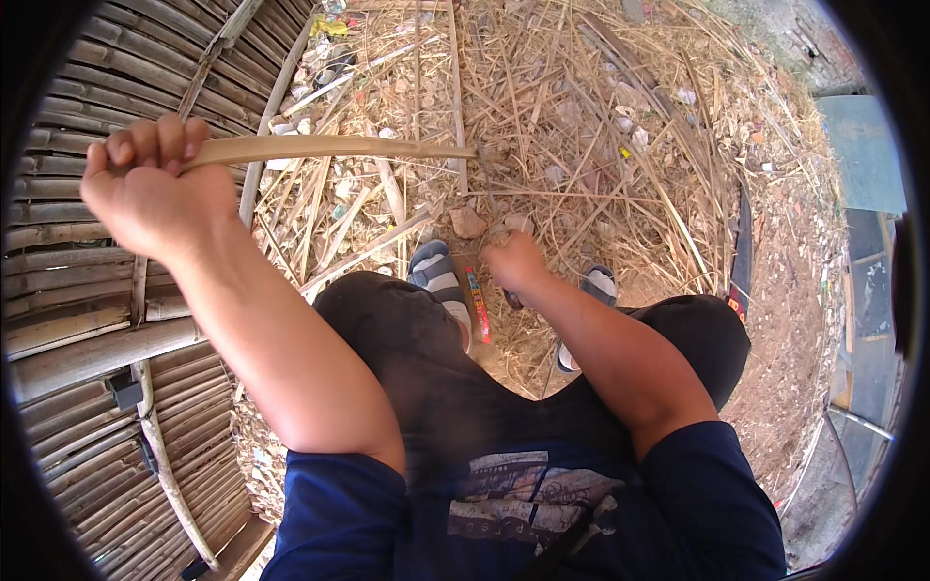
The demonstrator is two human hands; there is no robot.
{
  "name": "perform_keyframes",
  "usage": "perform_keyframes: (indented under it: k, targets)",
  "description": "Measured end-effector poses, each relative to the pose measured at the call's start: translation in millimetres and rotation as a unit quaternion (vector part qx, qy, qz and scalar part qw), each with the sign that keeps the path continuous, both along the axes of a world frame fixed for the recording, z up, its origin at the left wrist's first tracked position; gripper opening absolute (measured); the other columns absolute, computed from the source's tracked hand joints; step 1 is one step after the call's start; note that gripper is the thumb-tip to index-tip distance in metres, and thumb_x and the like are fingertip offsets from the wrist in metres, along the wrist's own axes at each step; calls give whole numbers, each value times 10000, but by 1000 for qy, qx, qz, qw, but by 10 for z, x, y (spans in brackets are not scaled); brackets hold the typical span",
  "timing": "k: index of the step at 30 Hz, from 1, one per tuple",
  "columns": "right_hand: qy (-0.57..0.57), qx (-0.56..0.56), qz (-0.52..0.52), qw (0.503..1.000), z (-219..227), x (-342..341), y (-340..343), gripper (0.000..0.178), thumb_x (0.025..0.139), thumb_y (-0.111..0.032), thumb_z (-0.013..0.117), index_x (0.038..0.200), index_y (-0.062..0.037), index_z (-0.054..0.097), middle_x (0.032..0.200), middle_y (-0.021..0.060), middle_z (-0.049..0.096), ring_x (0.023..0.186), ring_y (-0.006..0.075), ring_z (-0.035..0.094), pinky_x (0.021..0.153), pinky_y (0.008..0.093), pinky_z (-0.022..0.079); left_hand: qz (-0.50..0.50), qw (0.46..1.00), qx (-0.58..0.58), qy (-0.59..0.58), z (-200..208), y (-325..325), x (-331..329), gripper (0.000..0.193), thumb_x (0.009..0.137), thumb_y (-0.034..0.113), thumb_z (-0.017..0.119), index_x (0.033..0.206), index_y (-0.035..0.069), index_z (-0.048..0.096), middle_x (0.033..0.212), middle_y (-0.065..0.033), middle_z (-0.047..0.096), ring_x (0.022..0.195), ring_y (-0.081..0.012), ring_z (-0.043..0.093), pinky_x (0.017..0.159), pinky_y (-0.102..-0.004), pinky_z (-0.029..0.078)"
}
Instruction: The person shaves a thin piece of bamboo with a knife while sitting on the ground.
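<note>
My left hand (160, 179) is raised at the left, its fingers closed round one end of a long pale bamboo strip (320, 147). The strip runs nearly level to the right and narrows to a tip above the ground litter. Lower and right of that tip, my right hand (515, 259) is closed on a knife-like tool. Its dark handle end (512, 299) shows below the fist. A thin, edge-on part seems to reach from the fist toward the strip's tip, but its shape is hard to make out. Whether it touches the strip I cannot tell.
A bamboo slat wall (87, 213) stands close at the left. Straw and split bamboo pieces (542, 107) cover the ground. Between my sandalled feet (441, 281) lies a red wrapper (479, 305); a stone (467, 223) is just beyond. Blue-grey panels (862, 155) stand far right.
</note>
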State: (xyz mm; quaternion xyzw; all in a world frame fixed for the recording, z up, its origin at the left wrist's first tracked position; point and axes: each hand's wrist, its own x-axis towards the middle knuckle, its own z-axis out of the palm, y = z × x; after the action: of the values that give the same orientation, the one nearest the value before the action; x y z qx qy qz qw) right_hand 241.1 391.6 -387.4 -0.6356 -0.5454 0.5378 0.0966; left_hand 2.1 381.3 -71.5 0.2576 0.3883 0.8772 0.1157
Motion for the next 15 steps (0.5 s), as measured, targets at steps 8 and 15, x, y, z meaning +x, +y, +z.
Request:
perform_keyframes:
  k: [8, 15]
  targets:
    - [143, -137, -53, 979, 731, -125, -263, 308, 805, -148, 676, 992, 64, 552, 784, 132, 619, 563, 200, 601, 491, 354, 489, -64, 993, 20, 97, 377, -525, -191, 222, 948, 156, 315, 728, 132, 305, 608, -9, 233, 521, -126, 209, 523, -319, 248]
    - [50, -74, 4, 996, 458, 32, -177, 489, 784, -156, 686, 1167, 122, 566, 786, 162, 647, 615, 212, 642, 508, 354, 489, 59, 998, -14, 9, 211, -204, -48, 248, 967, 150, 332, 721, 117, 335, 615, -3, 274, 536, -133, 204, 528, -316, 230]
